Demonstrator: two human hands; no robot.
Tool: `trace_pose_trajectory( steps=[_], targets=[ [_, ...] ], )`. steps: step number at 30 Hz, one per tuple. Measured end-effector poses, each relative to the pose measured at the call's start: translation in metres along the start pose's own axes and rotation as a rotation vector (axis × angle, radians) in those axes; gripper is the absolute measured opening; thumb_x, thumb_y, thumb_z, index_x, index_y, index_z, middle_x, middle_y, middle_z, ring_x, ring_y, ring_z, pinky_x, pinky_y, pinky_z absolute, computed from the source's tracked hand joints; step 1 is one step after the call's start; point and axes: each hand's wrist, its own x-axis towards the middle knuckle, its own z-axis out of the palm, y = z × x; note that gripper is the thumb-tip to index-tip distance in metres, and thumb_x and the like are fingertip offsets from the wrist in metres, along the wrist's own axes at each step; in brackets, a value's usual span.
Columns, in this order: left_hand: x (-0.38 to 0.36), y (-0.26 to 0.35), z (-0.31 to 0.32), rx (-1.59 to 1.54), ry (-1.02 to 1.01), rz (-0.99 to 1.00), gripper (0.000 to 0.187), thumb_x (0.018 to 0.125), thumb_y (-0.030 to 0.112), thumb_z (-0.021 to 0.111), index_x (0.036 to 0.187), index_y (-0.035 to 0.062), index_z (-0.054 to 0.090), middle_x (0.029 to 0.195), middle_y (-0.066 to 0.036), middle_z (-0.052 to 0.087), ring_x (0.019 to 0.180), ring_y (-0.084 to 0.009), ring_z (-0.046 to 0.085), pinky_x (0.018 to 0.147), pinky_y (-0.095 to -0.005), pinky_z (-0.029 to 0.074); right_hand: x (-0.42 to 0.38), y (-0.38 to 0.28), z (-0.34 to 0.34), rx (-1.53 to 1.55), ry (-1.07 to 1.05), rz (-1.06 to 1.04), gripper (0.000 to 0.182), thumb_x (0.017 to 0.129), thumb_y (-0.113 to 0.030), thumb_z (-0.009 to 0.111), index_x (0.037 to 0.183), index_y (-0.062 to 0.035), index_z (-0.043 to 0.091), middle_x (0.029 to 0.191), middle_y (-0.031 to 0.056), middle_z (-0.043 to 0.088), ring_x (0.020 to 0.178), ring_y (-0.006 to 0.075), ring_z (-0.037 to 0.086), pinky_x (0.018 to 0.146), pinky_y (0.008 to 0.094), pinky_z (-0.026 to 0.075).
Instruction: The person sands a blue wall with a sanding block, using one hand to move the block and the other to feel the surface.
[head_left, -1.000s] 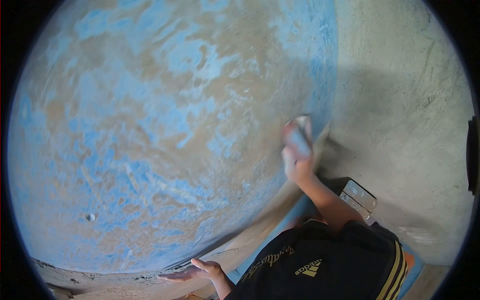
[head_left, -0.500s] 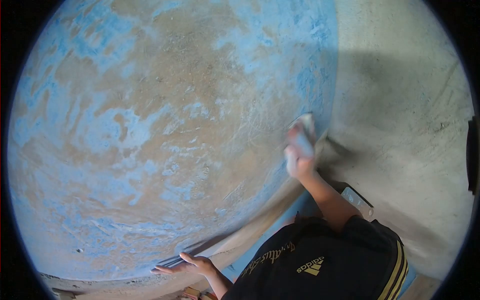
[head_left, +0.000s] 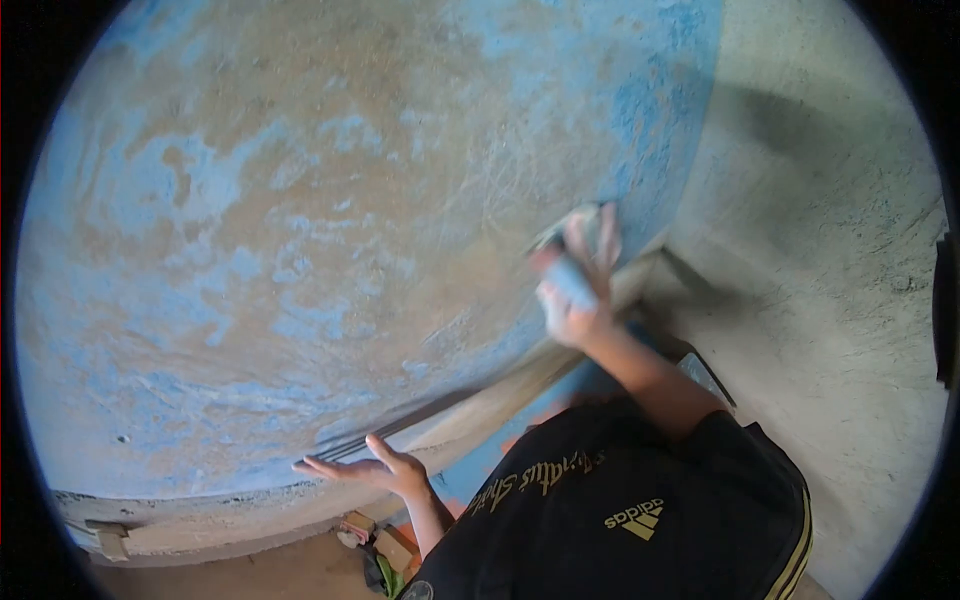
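My right hand point(head_left: 585, 300) is closed around a blurred hand tool point(head_left: 570, 280) with a blue and red handle and a flat, pale front edge. The tool is against the patchy blue and brown wall point(head_left: 400, 220), near the border of its darker blue band. Lower on the left, my left hand point(head_left: 385, 472) holds nothing. Its fingers are stretched out with the thumb apart, and its fingertips are at the lower part of the wall, beside their long shadow.
A grey-green plastered surface point(head_left: 820, 260) meets the blue wall on the right. A flat, dark-edged object point(head_left: 705, 375) is behind my right forearm. Small boxes point(head_left: 395, 550) and green material point(head_left: 390, 577) lie on the floor point(head_left: 220, 578) at the bottom. A ledge point(head_left: 270, 520) runs under the wall.
My right hand and the tool have moved left and slightly up across the wall. The view has shifted, so more floor shows at the bottom. My left hand remains spread.
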Motion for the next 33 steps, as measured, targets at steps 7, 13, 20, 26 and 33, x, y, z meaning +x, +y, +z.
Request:
trace_pose_trajectory(
  steps=[7, 13, 20, 26, 33],
  targets=[
    [-0.007, -0.001, -0.005, -0.013, -0.090, -0.025, 0.095, 0.101, 0.053, 0.059, 0.165, 0.0060, 0.008, 0.170, -0.028, -0.003, 0.158, -0.0456, 0.001, 0.123, -0.0641, 0.006, -0.005, -0.054, 0.031, 0.127, 0.083, -0.021, 0.057, 0.091, -0.038, 0.070, 0.146, -0.0271, 0.060, 0.162, 0.0147, 0.042, 0.155, 0.0501, 0.018, 0.119, 0.0708, 0.011],
    [-0.016, -0.010, -0.008, -0.072, -0.109, 0.007, 0.096, 0.100, 0.051, 0.060, 0.165, 0.0054, 0.006, 0.170, -0.028, 0.000, 0.158, -0.0444, 0.001, 0.123, -0.0631, 0.007, -0.007, -0.023, 0.035, 0.134, 0.151, 0.163, 0.053, 0.092, -0.033, 0.069, 0.142, -0.0175, 0.063, 0.159, 0.0161, 0.046, 0.151, 0.0509, 0.027, 0.117, 0.0715, 0.014],
    [-0.023, -0.026, -0.032, -0.043, -0.193, -0.155, 0.095, 0.100, 0.048, 0.061, 0.165, 0.0051, 0.006, 0.171, -0.026, 0.001, 0.158, -0.0428, 0.002, 0.125, -0.0607, 0.007, -0.052, -0.108, 0.054, 0.167, -0.085, -0.094, 0.060, 0.093, -0.048, 0.070, 0.140, -0.0115, 0.064, 0.160, 0.0145, 0.046, 0.155, 0.0490, 0.020, 0.115, 0.0752, 0.014],
    [-0.015, -0.082, -0.063, -0.013, -0.149, -0.220, 0.094, 0.101, 0.046, 0.061, 0.165, 0.0034, 0.006, 0.170, -0.026, 0.001, 0.158, -0.0420, 0.002, 0.125, -0.0603, 0.008, -0.018, -0.084, 0.042, 0.119, 0.097, 0.188, 0.048, 0.101, -0.028, 0.057, 0.143, -0.0053, 0.059, 0.162, 0.0187, 0.042, 0.154, 0.0486, 0.021, 0.118, 0.0690, 0.016],
    [0.001, -0.161, -0.112, 0.037, -0.111, -0.246, 0.091, 0.102, 0.043, 0.060, 0.165, 0.0038, 0.006, 0.170, -0.026, 0.002, 0.158, -0.0425, 0.005, 0.125, -0.0604, 0.009, -0.066, -0.213, 0.107, 0.198, 0.025, 0.070, 0.058, 0.093, -0.034, 0.070, 0.143, -0.0060, 0.059, 0.164, 0.0188, 0.037, 0.156, 0.0482, 0.019, 0.118, 0.0711, 0.013]
  ],
)
